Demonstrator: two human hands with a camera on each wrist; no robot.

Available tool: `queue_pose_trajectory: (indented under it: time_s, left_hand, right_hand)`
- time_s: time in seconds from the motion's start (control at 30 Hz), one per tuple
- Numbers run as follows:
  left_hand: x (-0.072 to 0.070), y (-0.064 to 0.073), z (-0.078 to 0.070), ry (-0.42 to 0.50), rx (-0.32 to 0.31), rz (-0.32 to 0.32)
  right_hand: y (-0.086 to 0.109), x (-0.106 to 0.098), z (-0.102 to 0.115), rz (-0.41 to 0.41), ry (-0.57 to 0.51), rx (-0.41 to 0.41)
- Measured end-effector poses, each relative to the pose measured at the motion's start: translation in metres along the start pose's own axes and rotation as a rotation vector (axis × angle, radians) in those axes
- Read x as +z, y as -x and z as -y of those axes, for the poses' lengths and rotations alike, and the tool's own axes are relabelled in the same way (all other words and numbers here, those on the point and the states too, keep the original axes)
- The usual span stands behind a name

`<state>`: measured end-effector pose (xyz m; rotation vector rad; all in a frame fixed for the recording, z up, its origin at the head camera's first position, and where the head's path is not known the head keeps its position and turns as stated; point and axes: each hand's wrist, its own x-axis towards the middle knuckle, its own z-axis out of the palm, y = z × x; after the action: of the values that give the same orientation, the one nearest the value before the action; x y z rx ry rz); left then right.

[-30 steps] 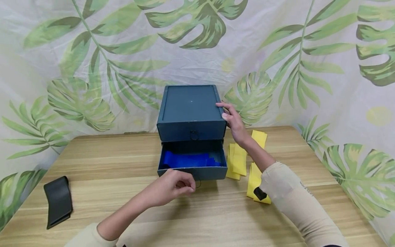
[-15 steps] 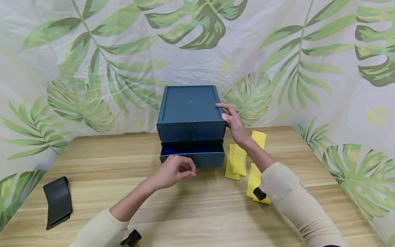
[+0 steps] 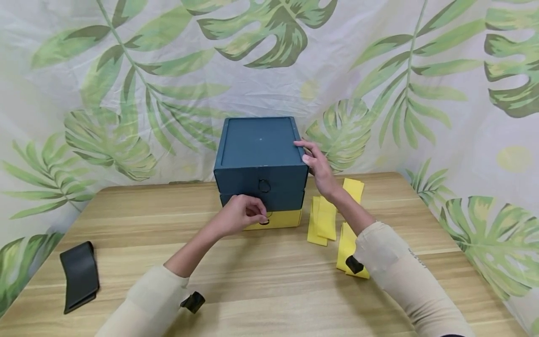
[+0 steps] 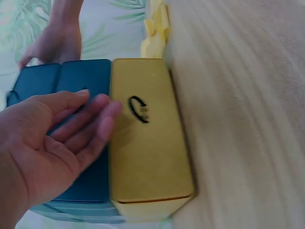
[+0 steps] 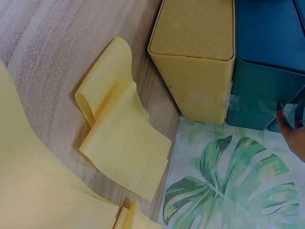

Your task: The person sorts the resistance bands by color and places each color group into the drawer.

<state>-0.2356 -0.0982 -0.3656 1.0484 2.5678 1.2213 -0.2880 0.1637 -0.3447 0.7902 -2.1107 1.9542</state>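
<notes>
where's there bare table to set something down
Bare tabletop lies between the black strip and drawer stack, and in front of the stack, between the sleeves. Crowded: right of the stack, where yellow strips lie and the right forearm crosses.

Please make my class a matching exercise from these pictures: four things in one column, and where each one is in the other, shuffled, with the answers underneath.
Things
1. Black folded strip
2. Yellow drawer
3. Yellow strips
4. Right hand

Places
A. Touching the right edge of the blue top
B. On the table, near its left edge in the head view
C. On the table, just right of the drawer stack in the head view
D. At the bottom of the drawer stack

Pairs: 1-B, 2-D, 3-C, 4-A
</notes>
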Motion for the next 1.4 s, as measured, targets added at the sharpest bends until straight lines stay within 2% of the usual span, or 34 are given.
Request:
queue_pose_trajectory:
  time_s: [0.1,0.17,0.23,0.3,0.37,0.4,0.47,0.53,0.6,0.7,0.77,0.9,1.13,1.4]
  left_hand:
    - [-0.008,0.008,-0.019,-0.105,0.045,-0.052]
    - [-0.017,0.014,-0.039,-0.178,0.115,-0.116]
    - [-0.028,0.017,-0.057,-0.232,0.22,-0.203]
    - [-0.041,0.016,-0.069,-0.296,0.328,-0.307]
    - [-0.056,0.011,-0.072,-0.348,0.375,-0.395]
    - [-0.064,0.008,-0.07,-0.366,0.368,-0.428]
    - [-0.078,0.0,-0.061,-0.381,0.292,-0.452]
    - [-0.09,-0.008,-0.048,-0.375,0.178,-0.422]
    - [-0.098,-0.014,-0.036,-0.359,0.072,-0.362]
    - [-0.101,-0.021,-0.02,-0.321,-0.003,-0.311]
    - [-0.099,-0.023,-0.012,-0.29,-0.004,-0.322]
    - [-0.093,-0.022,-0.005,-0.222,0.032,-0.404]
    - [-0.086,-0.023,-0.002,-0.132,0.051,-0.47]
    - [-0.078,-0.022,0.003,-0.129,0.068,-0.511]
  right_hand:
    - [0.0,0.0,0.0,-0.001,0.003,0.0]
    - [-0.001,0.001,0.0,-0.002,0.005,-0.001]
    - [-0.001,0.001,0.0,-0.005,0.0,-0.005]
    - [-0.001,0.0,-0.001,-0.004,-0.01,-0.006]
    - [-0.001,-0.001,-0.002,-0.004,-0.01,-0.003]
    - [-0.001,-0.001,-0.002,-0.005,-0.009,0.0]
    - [-0.001,-0.002,-0.002,-0.006,-0.005,0.006]
    - [-0.001,-0.002,-0.002,-0.011,0.002,0.012]
    - [-0.001,-0.003,-0.002,-0.015,0.004,0.017]
    - [-0.001,-0.002,-0.002,-0.013,0.004,0.02]
    - [-0.001,-0.002,-0.002,-0.01,0.001,0.018]
    - [-0.001,0.0,-0.002,-0.014,-0.008,0.01]
    - [-0.001,-0.003,0.0,-0.018,-0.015,0.019]
    - [0.008,0.0,0.015,0.008,-0.006,0.134]
